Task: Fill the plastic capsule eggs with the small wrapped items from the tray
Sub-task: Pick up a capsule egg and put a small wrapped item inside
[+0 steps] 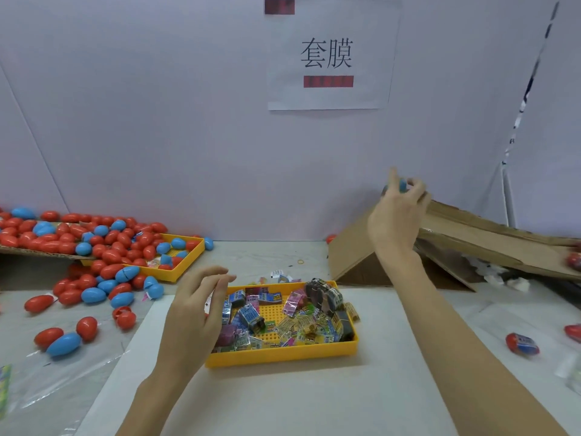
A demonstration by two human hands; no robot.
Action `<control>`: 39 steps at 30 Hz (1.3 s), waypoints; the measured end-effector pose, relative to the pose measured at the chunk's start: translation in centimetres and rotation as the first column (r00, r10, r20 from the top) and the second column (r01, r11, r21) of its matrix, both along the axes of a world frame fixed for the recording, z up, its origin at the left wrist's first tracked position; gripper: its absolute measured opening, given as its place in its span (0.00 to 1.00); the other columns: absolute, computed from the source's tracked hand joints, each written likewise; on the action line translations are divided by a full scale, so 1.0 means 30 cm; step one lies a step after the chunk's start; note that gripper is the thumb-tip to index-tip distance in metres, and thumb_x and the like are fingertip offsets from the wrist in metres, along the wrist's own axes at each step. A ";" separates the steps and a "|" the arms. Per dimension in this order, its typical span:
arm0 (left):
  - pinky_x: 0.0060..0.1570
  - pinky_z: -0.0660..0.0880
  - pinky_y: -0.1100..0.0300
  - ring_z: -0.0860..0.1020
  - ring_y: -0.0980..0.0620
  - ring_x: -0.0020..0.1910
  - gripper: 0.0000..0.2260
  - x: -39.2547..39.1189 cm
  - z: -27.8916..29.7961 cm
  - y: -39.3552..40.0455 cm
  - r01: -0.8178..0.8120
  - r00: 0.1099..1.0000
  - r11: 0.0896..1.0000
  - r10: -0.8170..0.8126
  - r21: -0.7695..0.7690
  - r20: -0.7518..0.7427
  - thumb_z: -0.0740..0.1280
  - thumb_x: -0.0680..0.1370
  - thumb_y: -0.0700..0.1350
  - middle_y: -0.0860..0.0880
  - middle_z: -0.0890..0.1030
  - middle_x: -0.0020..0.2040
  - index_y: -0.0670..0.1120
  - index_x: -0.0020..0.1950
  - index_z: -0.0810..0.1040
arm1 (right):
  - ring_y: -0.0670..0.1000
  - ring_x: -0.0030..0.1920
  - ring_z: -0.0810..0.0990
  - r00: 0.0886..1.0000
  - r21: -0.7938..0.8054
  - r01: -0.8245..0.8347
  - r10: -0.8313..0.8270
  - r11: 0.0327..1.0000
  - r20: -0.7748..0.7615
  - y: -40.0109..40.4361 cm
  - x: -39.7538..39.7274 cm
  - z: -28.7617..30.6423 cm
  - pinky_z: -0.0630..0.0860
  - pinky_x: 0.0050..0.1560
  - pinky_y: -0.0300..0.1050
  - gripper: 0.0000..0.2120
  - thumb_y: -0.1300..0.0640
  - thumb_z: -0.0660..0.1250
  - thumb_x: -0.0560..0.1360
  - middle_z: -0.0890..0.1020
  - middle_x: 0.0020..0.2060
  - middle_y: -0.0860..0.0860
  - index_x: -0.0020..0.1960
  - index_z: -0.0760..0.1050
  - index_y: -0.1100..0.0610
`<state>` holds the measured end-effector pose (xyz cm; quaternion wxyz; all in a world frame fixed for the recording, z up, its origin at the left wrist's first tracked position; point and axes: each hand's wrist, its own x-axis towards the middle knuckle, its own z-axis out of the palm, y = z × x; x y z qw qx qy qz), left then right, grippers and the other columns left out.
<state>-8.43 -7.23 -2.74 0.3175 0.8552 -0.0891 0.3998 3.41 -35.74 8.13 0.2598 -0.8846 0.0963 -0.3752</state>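
Note:
A yellow tray (283,355) in the middle of the table holds several small wrapped items (301,328). My left hand (195,313) hovers over the tray's left edge, fingers relaxed and slightly curled, holding nothing. My right hand (397,215) is raised above the top of a cardboard ramp (471,234) and pinches a blue capsule egg (402,185) in its fingertips. Many red and blue capsule eggs (103,247) are piled at the left, over a second yellow tray (185,265) and the table around it.
A red egg with a wrapped item showing (521,343) lies at the right, another red egg (573,332) at the right edge. A white board (283,398) lies under the tray. A paper sign (330,55) hangs on the back wall. Clear plastic sheets (47,391) lie at the front left.

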 end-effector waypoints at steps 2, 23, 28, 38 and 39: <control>0.58 0.68 0.74 0.76 0.55 0.58 0.13 0.002 -0.001 -0.001 0.008 1.000 1.000 -0.008 0.011 -0.021 0.61 0.82 0.45 0.50 0.80 0.56 0.43 0.56 0.84 | 0.69 0.76 0.57 0.986 -0.067 0.013 -0.025 0.998 -0.167 0.016 -0.009 -0.016 0.59 0.75 0.60 0.33 0.65 0.62 0.81 0.54 0.77 0.68 0.82 0.53 0.55; 0.60 0.73 0.47 0.74 0.42 0.60 0.12 0.317 -0.007 0.322 -0.527 0.807 0.850 0.498 -0.007 -0.317 0.61 0.84 0.42 0.40 0.78 0.60 0.38 0.61 0.79 | 0.49 0.58 0.73 0.657 -0.110 -0.747 0.702 0.656 -0.276 0.319 -0.298 -0.408 0.71 0.61 0.38 0.11 0.58 0.63 0.83 0.77 0.56 0.50 0.61 0.81 0.56; 0.59 0.73 0.45 0.74 0.38 0.60 0.13 0.470 0.036 0.527 -0.480 0.649 0.790 0.613 0.382 -0.452 0.58 0.83 0.42 0.37 0.76 0.62 0.40 0.64 0.78 | 0.49 0.59 0.72 0.634 -0.114 -0.766 0.716 0.632 -0.291 0.314 -0.287 -0.411 0.68 0.60 0.35 0.11 0.58 0.63 0.83 0.78 0.57 0.49 0.62 0.82 0.55; 0.69 0.63 0.44 0.69 0.36 0.70 0.17 0.599 -0.010 0.623 -0.272 0.449 0.755 0.648 0.596 -0.616 0.57 0.85 0.48 0.38 0.71 0.72 0.44 0.71 0.71 | 0.50 0.57 0.74 0.661 -0.120 -0.745 0.700 0.657 -0.271 0.303 -0.263 -0.419 0.66 0.58 0.34 0.09 0.60 0.65 0.82 0.79 0.54 0.50 0.58 0.83 0.56; 0.68 0.64 0.45 0.70 0.37 0.69 0.15 0.596 -0.008 0.618 -0.280 0.478 0.755 0.645 0.593 -0.596 0.60 0.84 0.46 0.39 0.73 0.70 0.44 0.68 0.74 | 0.51 0.56 0.75 0.659 -0.119 -0.746 0.703 0.655 -0.268 0.304 -0.263 -0.422 0.67 0.57 0.34 0.08 0.60 0.66 0.81 0.79 0.53 0.50 0.57 0.83 0.56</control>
